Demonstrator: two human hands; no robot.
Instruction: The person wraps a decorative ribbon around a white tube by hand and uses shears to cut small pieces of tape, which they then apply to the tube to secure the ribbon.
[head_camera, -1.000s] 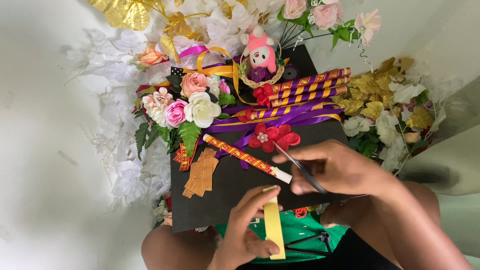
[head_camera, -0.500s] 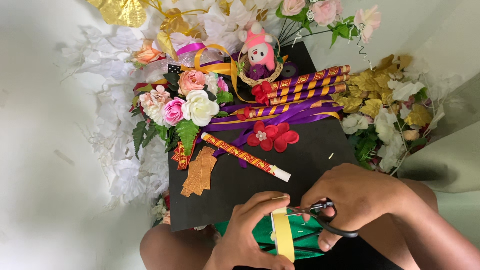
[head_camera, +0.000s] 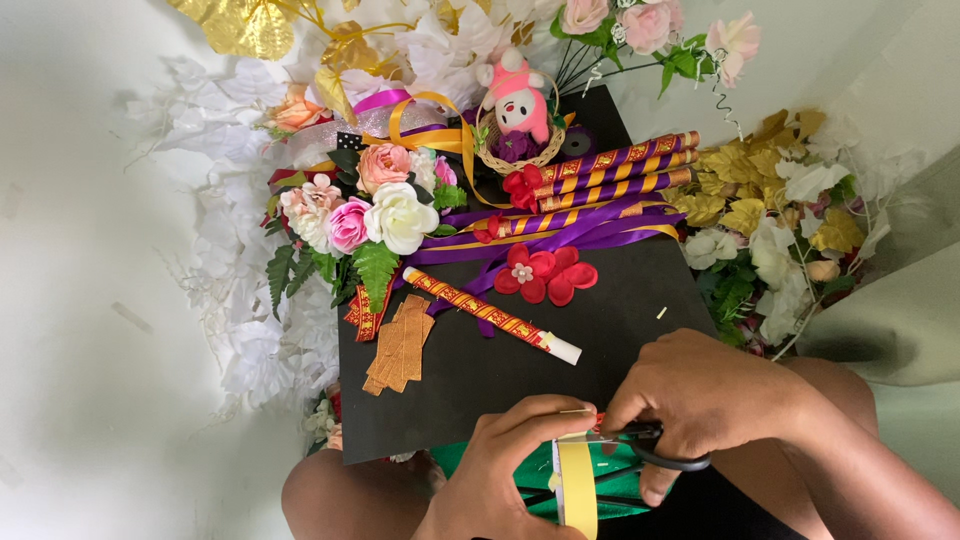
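**Yellow strip held against scissors above a black craft board**

A small woven basket (head_camera: 515, 150) is seen at 12 o'clock of the black board (head_camera: 640, 300); a pink-and-white plush figure (head_camera: 515, 95) is seated in it, with something purple beneath it. A red fabric flower (head_camera: 545, 275) lies near the board's centre, with a red-and-gold wrapped stick (head_camera: 485, 312) just beside it toward 7 o'clock. Gold-brown paper strips (head_camera: 400, 345) are stacked at 9 o'clock. Purple-and-gold wrapped sticks (head_camera: 615, 170) are laid at 1 o'clock over purple ribbons (head_camera: 600, 225).

At 6 o'clock, a yellow strip (head_camera: 577, 490) is pinched by the left hand (head_camera: 505, 475). Black-handled scissors (head_camera: 650, 450) are gripped by the right hand (head_camera: 715, 400), fingers through the loops; the blades are set at the strip's upper end. A green object (head_camera: 530, 485) is partly hidden beneath both hands.

The board is ringed by artificial roses (head_camera: 375, 205), white blossoms (head_camera: 250, 330) and gold leaves (head_camera: 745, 190). The surrounding surface (head_camera: 90, 300) is pale.
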